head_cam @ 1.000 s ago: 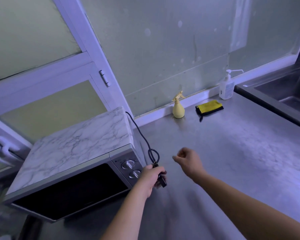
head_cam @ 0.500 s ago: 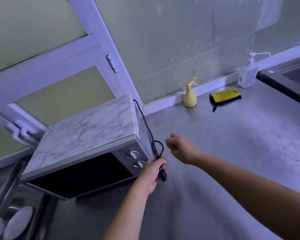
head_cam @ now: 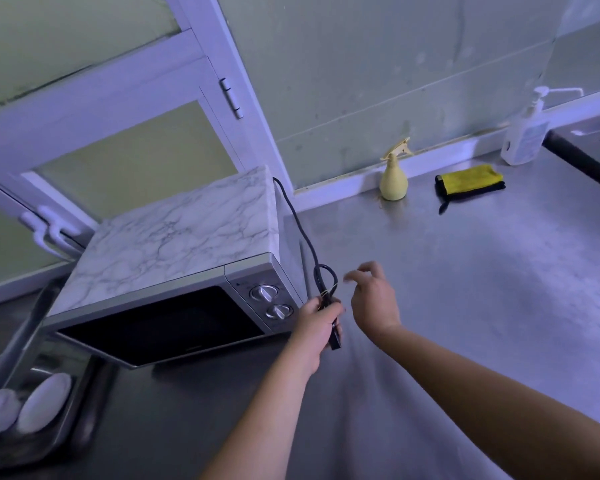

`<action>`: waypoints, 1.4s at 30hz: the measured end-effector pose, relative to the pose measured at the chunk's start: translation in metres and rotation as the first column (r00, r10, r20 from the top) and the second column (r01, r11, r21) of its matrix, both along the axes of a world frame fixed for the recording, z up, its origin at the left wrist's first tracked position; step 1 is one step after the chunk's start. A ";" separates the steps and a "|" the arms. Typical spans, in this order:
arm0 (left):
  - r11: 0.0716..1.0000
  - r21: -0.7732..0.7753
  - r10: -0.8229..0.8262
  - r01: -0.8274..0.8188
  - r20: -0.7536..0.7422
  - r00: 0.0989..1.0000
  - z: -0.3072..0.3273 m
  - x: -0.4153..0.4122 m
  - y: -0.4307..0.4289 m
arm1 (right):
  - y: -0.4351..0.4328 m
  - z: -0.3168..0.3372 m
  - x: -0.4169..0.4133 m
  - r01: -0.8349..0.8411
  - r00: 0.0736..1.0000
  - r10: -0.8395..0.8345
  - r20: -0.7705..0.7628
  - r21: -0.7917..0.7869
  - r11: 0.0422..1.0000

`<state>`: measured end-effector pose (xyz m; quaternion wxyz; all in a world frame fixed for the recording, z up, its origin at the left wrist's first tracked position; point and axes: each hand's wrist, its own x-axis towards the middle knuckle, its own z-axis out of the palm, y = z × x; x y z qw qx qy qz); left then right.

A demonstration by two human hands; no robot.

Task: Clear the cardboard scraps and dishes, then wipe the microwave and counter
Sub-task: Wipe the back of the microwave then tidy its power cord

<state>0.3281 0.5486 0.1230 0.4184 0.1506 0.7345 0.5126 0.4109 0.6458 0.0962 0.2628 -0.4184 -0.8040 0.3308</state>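
Observation:
A microwave with a marble-patterned top and two knobs stands on the steel counter at the left. Its black power cord runs from the back corner down its right side into a small coil. My left hand is shut on that coiled cord and plug, just right of the knobs. My right hand hovers beside it with fingers spread, holding nothing. A folded yellow and black cloth lies near the back wall, with a yellow spray bottle to its left.
A white pump bottle stands at the back right by the sink edge. White dishes rest in a rack at the lower left. A window frame rises behind the microwave.
My right hand has opened from a fist to spread fingers beside the cord. The view has shifted left, bringing the dishes into sight. My left hand keeps its hold on the cord.

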 end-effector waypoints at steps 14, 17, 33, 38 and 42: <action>0.989 -0.091 -0.137 0.117 -0.263 0.955 -0.008 -0.019 -0.023 | 0.046 0.026 -0.001 -0.415 0.604 0.796 -0.041 -0.869 0.270; 0.991 -0.033 -0.135 0.132 -0.300 0.944 -0.010 -0.017 -0.024 | 0.038 0.009 0.012 -0.481 0.718 0.551 -0.426 -0.875 -0.050; 0.986 -0.163 -0.071 0.020 -0.311 0.948 -0.033 0.007 -0.029 | -0.062 -0.050 0.007 -0.458 0.886 -0.066 -0.459 -0.844 -0.279; 0.998 -0.054 0.030 -0.032 -0.049 0.998 -0.026 0.004 -0.037 | -0.078 -0.064 0.013 -0.469 0.882 -0.141 -0.449 -0.812 -0.347; 0.995 -0.073 -0.057 0.067 0.124 0.991 -0.024 -0.004 -0.040 | -0.077 -0.065 0.018 -0.481 0.876 -0.189 -0.443 -0.787 -0.385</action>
